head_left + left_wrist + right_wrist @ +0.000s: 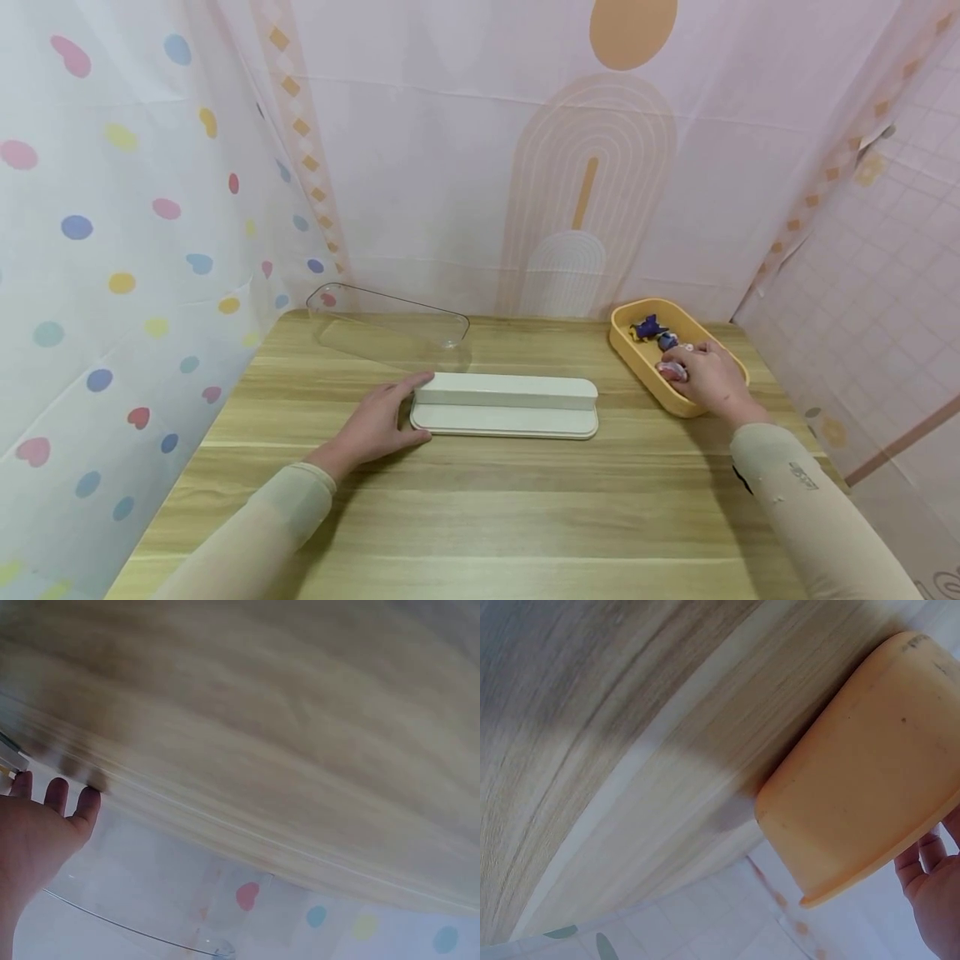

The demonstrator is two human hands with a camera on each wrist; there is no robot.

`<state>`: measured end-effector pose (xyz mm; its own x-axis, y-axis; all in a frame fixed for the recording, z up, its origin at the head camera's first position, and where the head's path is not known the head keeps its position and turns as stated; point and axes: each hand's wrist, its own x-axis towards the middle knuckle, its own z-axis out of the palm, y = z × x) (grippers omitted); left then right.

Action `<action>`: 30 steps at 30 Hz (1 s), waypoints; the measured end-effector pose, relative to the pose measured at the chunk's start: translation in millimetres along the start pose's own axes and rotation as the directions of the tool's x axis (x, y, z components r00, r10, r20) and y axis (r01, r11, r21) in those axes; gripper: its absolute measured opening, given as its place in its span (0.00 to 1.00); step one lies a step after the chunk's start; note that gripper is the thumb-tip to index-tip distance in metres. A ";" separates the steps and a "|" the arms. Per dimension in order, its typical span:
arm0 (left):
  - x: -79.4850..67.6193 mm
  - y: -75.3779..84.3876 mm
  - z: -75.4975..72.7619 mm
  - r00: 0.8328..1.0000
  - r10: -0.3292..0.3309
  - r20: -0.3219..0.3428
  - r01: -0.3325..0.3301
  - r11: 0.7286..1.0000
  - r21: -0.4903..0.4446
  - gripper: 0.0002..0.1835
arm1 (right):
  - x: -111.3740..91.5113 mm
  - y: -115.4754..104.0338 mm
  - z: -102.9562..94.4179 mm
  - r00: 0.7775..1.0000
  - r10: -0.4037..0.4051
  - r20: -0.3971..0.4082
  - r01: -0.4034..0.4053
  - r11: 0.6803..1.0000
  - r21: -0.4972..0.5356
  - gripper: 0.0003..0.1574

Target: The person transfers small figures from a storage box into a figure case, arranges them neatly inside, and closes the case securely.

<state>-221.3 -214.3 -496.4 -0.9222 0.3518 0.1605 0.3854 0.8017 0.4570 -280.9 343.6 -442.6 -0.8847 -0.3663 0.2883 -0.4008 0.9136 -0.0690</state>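
On the table lies a white stepped display stand (pixel 504 406), with a raised ledge along its back. My left hand (pixel 378 421) rests at its left end, index finger by the raised back corner and thumb by the front corner. In the left wrist view the left hand's fingers (pixel 82 810) extend towards the table. My right hand (pixel 712 379) reaches into the yellow bin (pixel 637 362) and pinches a small pink-and-white toy figure (pixel 671 372). Beside it in the bin lie a dark purple figure (pixel 651 327) and a blue-grey one (pixel 667 341). The right wrist view shows the bin's outer wall (pixel 855 772), hiding the figures.
A clear plastic cover (pixel 390 329) stands at the back left of the wooden table (pixel 480 517), behind the white stand. Patterned curtains (pixel 420 167) hang close behind the table and along both sides.
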 end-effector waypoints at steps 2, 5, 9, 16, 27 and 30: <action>-0.8 0.6 0.6 1.000 -0.001 0.001 0.001 1.000 -0.002 0.53 | -1.1 0.3 -0.4 1.000 -0.007 -0.013 0.007 1.000 0.004 0.20; -1.4 1.0 1.6 1.000 0.000 0.001 0.000 1.000 -0.007 0.53 | -2.1 0.5 -1.5 0.999 -0.015 -0.030 0.015 1.000 0.008 0.20; -1.0 0.3 3.3 1.000 0.004 0.002 -0.004 1.000 -0.010 0.53 | -1.9 0.1 -3.8 0.999 -0.007 -0.031 0.007 1.000 0.014 0.20; 0.2 -3.4 3.6 1.000 -0.005 -0.003 0.005 1.000 0.004 0.53 | 1.6 -0.6 -6.9 1.000 -0.008 -0.027 0.008 1.000 0.021 0.19; 0.5 -3.8 1.7 1.000 0.003 0.004 -0.003 1.000 0.009 0.53 | 4.7 4.2 -18.6 0.997 0.074 0.008 -0.074 0.994 0.085 0.24; 0.2 -3.7 2.6 1.000 0.006 -0.001 -0.006 1.000 0.009 0.53 | 6.2 3.6 -24.0 0.995 0.092 0.035 -0.095 0.991 0.098 0.24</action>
<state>-222.9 -215.9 -500.4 -0.9199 0.3561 0.1644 0.3912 0.8037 0.4484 -282.1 348.8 -418.2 -0.9257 -0.2867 0.2469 -0.3363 0.9225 -0.1895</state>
